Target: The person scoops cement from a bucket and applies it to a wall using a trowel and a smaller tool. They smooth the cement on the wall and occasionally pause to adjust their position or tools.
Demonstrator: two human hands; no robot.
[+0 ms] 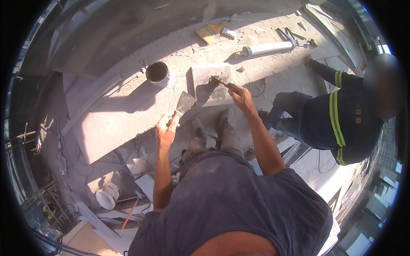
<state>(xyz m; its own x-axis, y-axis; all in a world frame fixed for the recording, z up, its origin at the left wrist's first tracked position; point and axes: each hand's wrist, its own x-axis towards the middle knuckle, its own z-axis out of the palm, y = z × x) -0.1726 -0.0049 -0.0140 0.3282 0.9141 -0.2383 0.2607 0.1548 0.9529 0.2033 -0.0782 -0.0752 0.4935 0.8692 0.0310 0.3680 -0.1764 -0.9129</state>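
My left hand [165, 129] is closed round the handle of a broad putty knife [186, 103], its wide blade tilted up toward the slab. In my right hand [242, 99] is a narrower putty knife [219, 80]. Its tip is over dark smears of material on a pale rectangular slab [200, 77]; I cannot tell whether it touches. The slab lies on the dusty ledge in front of me. To its left stands a white can [164, 82] with a dark opening.
Beyond the slab lie a caulking gun [270, 48] and a yellow-handled brush [207, 34]. A person in dark clothing with reflective stripes [337, 121] leans on the ledge at right. Below, at left, are a white bucket [106, 197], an orange strip [130, 215] and board offcuts [146, 186].
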